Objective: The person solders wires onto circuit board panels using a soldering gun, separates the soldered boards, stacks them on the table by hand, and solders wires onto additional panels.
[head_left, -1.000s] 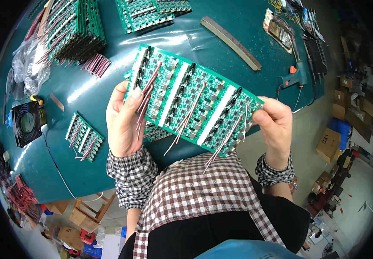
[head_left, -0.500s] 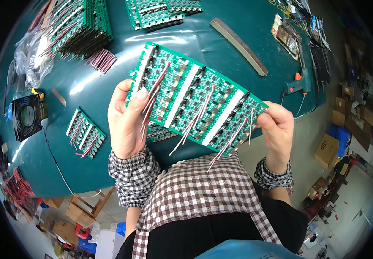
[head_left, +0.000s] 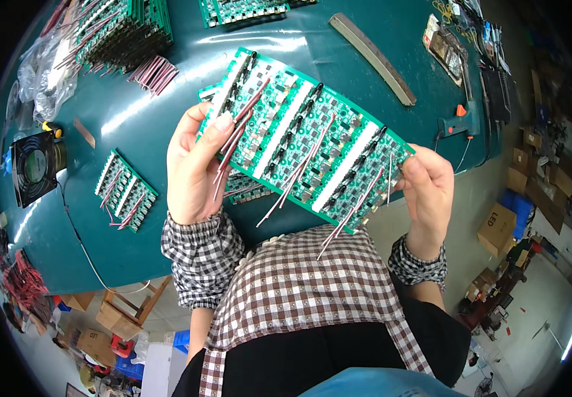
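A long green circuit board panel [head_left: 299, 142] is held up in front of me, tilted down toward the right. White strips, black parts and dangling red and white wires cover its face. My left hand [head_left: 196, 155] is closed on its left end, thumb on top near a bundle of wires. At the right end, my right hand [head_left: 426, 192] pinches the corner between thumb and fingers. Beneath the panel, partly hidden, another green board [head_left: 245, 188] lies on the table. A smaller wired board [head_left: 126, 192] rests to the left of my left hand.
Tall stacks of wired boards [head_left: 127, 33] stand at the far left, with more boards [head_left: 243, 10] at the back. A fan [head_left: 34, 169] sits on the left edge. Toward the right lie a long bar [head_left: 372, 59] and a teal glue gun [head_left: 457, 124] on the green table [head_left: 187, 66].
The panel and both hands stay nearly the same, with the panel slightly higher in view. The table's contents have shifted a little upward in the picture as the view moved.
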A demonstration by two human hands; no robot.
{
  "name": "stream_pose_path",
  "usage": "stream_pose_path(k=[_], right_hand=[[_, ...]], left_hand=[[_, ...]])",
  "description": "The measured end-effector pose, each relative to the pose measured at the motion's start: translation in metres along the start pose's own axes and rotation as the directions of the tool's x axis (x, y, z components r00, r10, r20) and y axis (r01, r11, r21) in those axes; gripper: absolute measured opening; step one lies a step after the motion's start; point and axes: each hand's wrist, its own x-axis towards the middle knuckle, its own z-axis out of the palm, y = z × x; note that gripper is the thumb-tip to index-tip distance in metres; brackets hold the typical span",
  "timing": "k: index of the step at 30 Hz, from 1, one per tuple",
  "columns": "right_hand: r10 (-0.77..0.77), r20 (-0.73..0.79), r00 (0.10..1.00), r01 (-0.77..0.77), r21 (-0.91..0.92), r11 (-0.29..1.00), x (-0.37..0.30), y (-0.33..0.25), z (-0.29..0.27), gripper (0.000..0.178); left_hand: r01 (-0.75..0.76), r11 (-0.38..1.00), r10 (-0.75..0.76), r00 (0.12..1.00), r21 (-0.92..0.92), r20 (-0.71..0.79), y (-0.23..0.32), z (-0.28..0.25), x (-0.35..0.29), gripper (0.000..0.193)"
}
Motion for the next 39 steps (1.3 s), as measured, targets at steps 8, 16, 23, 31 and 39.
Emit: stream_pose_path(k=[8, 16, 23, 31, 39], right_hand=[[-0.001, 0.003, 1.0, 0.001, -0.003, 1.0, -0.001, 0.002, 0.002, 0.031], [0.04, -0.002, 0.999, -0.039, 0.068, 0.997, -0.003, 0.007, -0.003, 0.031], [0.11, -0.16, 0.981, -0.099, 0.073, 0.992, 0.027, 0.04, -0.037, 0.029], [0.063, -0.182, 0.981, 0.017, 0.405, 0.914, 0.026, 0.071, -0.062, 0.027], [0.141, -0.19, 0.972, -0.004, 0.582, 0.813, 0.026, 0.097, -0.041, 0.023]], left_hand=[[-0.004, 1.0, 0.004, 1.0, 0.006, -0.015, -0.005, -0.003, 0.002, 0.023], [0.007, 0.999, -0.005, 0.998, 0.036, -0.065, -0.004, 0.003, 0.0, 0.025], [-0.144, 0.963, 0.151, 0.989, 0.228, -0.012, -0.005, -0.002, -0.014, 0.038], [-0.017, 0.594, 0.322, 0.921, 0.804, -0.219, -0.02, -0.04, -0.044, 0.04], [-0.213, -0.207, 0.432, 0.856, 0.955, 0.284, -0.004, -0.036, 0.013, 0.049]])
